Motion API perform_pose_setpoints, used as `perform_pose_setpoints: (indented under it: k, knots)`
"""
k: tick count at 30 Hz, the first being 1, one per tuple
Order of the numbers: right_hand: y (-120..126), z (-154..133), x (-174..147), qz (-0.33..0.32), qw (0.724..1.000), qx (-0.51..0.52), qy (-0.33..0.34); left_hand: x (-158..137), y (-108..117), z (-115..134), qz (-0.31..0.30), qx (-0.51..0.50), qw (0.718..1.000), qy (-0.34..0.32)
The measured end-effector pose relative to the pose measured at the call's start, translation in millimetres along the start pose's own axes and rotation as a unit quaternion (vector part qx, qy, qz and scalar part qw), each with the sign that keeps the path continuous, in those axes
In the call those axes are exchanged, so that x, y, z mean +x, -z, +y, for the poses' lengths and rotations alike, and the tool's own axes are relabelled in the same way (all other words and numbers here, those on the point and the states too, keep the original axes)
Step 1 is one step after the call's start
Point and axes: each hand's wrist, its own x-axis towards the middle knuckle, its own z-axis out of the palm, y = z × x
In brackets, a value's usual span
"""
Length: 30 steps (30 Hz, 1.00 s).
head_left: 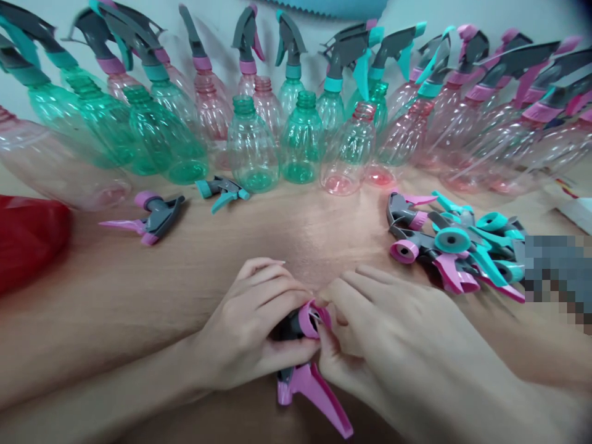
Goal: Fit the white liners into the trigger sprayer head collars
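My left hand (pixel 259 324) is wrapped around the grey body of a trigger spray head (pixel 319 391), whose pink trigger points down toward me. Its round pink collar faces my right hand (pixel 370 327). The thumb and fingers of that hand are closed at the collar's rim and opening. Something small and pale shows in the opening, too little of it to name. Part of the grey body is hidden under my left fingers. Beyond my hands lie two loose spray heads, one with pink parts (pixel 160 219) and one with teal parts (pixel 224 190).
Clear green bottles (pixel 300 142) and pink bottles (pixel 349 154) stand along the wall, several with spray heads on. A pile of spray heads (pixel 456 240) lies at right. At the left edge is something red and shiny (pixel 32 240), beside a pink bottle (pixel 60 163).
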Motion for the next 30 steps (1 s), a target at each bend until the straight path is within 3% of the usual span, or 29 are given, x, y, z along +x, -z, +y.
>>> perform_pose_setpoints:
  k: [9,13,16,22,27,30]
  knots:
    - [-0.9,3.9,-1.6,0.030,0.999,0.031,-0.008,0.5,-1.1,1.3,0.021,-0.007,1.000,0.010]
    - [9.4,14.1,4.2,-0.075,0.989,0.074,-0.104,0.0,1.0,0.2,0.015,-0.011,1.000,0.003]
    - [22.7,23.8,10.1,-0.107,0.975,0.136,-0.141,0.6,3.1,-0.3,0.009,-0.019,1.000,0.005]
    - [35.0,35.1,19.1,-0.283,0.902,0.289,-0.152,1.2,5.0,-1.3,0.008,-0.047,0.999,0.016]
    - [28.6,39.9,22.5,-0.314,0.875,0.341,-0.140,2.2,5.5,-0.7,0.014,-0.050,0.999,0.006]
    - [24.9,40.7,23.8,-0.287,0.888,0.338,-0.119,2.8,5.6,-0.4,0.016,-0.051,0.999,0.003]
